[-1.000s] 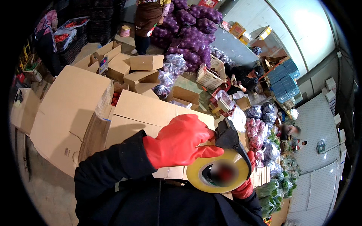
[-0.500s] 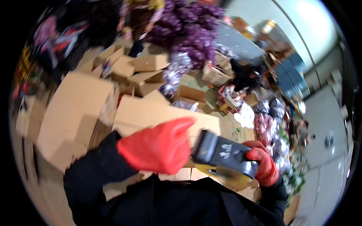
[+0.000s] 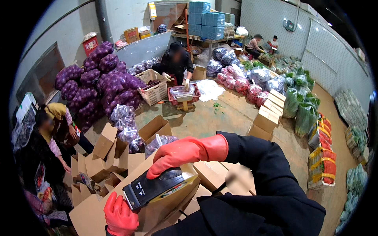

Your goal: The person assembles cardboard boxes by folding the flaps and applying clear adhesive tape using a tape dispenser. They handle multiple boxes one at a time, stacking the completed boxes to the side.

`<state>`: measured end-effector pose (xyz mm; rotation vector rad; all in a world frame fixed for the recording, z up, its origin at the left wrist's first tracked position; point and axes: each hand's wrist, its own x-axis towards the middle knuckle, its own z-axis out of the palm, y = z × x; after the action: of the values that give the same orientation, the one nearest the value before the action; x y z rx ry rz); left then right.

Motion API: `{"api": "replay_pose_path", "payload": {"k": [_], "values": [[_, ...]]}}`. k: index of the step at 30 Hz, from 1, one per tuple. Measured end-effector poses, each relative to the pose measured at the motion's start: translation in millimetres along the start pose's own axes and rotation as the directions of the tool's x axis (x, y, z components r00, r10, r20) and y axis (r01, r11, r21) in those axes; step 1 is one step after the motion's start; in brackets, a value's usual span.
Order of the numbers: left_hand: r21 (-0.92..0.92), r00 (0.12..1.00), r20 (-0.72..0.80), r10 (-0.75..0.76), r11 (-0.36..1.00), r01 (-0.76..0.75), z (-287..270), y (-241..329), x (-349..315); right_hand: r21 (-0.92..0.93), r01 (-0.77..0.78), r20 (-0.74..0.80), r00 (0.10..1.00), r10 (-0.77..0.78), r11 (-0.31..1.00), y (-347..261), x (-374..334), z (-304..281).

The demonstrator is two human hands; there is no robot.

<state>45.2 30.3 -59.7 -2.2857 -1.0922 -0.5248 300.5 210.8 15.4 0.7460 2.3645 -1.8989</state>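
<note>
My right hand [image 3: 183,153], in a red rubber glove, is closed around a black tape dispenser [image 3: 155,188] with a toothed front edge. Part of a tape roll [image 3: 182,185] shows at its side. The dispenser is tilted over a brown carton [image 3: 96,204] in front of me. My left hand [image 3: 120,216], in a matching glove, is by the toothed edge, fingers stretched out against the carton. Whether a tape end lies under those fingertips I cannot tell.
Opened cartons [image 3: 108,157] crowd the left, near two people. Purple net sacks [image 3: 94,86] are piled behind them. Ahead, a person sits by a white crate [image 3: 153,92] and a red basket on a scale [image 3: 185,98]. Closed cartons [image 3: 267,114] and bagged greens [image 3: 305,114] stand right.
My view has swung to the right. The right hand has brought the dispenser down onto the carton, tilting it. My left hand has gone from a raised fist to beside its toothed edge.
</note>
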Motion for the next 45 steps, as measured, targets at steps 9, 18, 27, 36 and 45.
{"api": "replay_pose_path", "payload": {"k": [9,18,27,36,45], "values": [[0.124,0.997,0.046,-0.059,0.991,0.053,0,1,5,0.090,0.212,-0.068,0.976,-0.206,0.973,6,-5,2],[-0.011,1.000,-0.005,-0.017,1.000,0.017,-15,-9,12,-0.027,0.334,-0.091,0.938,-0.335,0.942,13,-13,-1],[0.106,0.998,-0.058,-0.029,0.994,0.035,-24,-4,14,0.124,0.191,-0.099,0.979,-0.180,0.974,13,-18,0],[0.223,0.953,-0.088,-0.289,0.927,0.302,-15,8,6,0.053,0.125,-0.107,0.987,-0.118,0.991,16,-14,-2],[-0.326,0.554,0.128,-0.823,0.492,0.807,-6,30,-6,0.074,0.152,-0.044,0.988,-0.149,0.986,15,-9,-6]]}}
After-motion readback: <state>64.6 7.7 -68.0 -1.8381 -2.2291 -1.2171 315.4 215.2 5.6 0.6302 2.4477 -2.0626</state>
